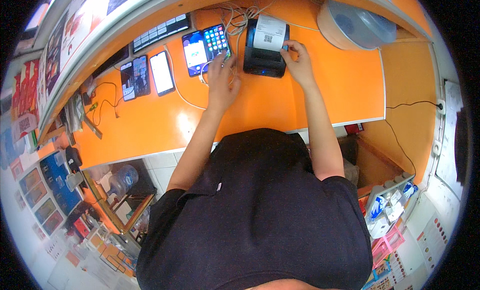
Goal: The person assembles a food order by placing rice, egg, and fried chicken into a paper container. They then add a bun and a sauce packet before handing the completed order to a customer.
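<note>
My left hand [223,82] is open, its fingers spread over the lower part of a lit smartphone [215,37] with app icons. Just left of it lies a second lit smartphone [194,47]; a white cable loops between the phone and my wrist. My right hand [301,66] is bent at the right side of a black receipt printer [265,65], thumb and forefinger apart. Their tips touch the printer's edge beside a white printed receipt [270,34], which lies over the printer's top. A small blue light glows on the printer's front.
Further left on the orange desk [165,122] lie a white-screened phone [161,72], two dark-screened phones [135,77] and a tablet [160,32]. Tangled white cables [242,17] run behind the printer. A clear plastic tub [352,25] stands at the back right. A shelf edge overhangs the back.
</note>
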The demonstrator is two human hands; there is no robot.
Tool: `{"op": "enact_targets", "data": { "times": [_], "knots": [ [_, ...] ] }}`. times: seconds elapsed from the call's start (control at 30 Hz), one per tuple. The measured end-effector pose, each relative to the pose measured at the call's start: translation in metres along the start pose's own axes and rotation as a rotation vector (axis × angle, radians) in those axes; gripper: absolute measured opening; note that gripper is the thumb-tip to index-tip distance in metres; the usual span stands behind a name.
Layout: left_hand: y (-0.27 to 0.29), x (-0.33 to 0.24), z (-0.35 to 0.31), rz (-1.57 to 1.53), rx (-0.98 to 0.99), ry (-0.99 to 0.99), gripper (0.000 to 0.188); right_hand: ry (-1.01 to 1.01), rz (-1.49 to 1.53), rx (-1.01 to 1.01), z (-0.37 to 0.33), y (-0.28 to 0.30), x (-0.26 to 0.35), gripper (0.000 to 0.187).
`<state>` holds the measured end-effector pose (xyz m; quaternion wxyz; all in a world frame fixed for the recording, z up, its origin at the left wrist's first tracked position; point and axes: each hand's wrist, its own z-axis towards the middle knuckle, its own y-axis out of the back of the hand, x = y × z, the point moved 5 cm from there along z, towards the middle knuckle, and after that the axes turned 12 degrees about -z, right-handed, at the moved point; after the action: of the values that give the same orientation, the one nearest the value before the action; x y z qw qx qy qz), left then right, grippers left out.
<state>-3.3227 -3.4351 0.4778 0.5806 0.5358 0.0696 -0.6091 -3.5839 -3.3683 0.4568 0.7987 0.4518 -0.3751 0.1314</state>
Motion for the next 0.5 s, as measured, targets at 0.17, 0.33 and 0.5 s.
{"op": "enact_targets", "data": {
  "times": [0.17, 0.33, 0.5],
  "knots": [
    [-0.046, -0.036, 0.001, 0.057, 0.279, -0.035, 0.078, -0.058, -0.009, 0.004, -0.003, 0.0, 0.0, 0.022],
    [-0.067, -0.032, -0.001, 0.224, 0.406, 0.036, 0.082, -0.049, -0.163, -0.05, 0.018, 0.019, 0.046, 0.019],
    [-0.069, -0.035, -0.003, 0.238, 0.356, 0.02, 0.081, 0.078, 0.485, 0.234, 0.024, 0.054, 0.115, 0.016]
  ]
}}
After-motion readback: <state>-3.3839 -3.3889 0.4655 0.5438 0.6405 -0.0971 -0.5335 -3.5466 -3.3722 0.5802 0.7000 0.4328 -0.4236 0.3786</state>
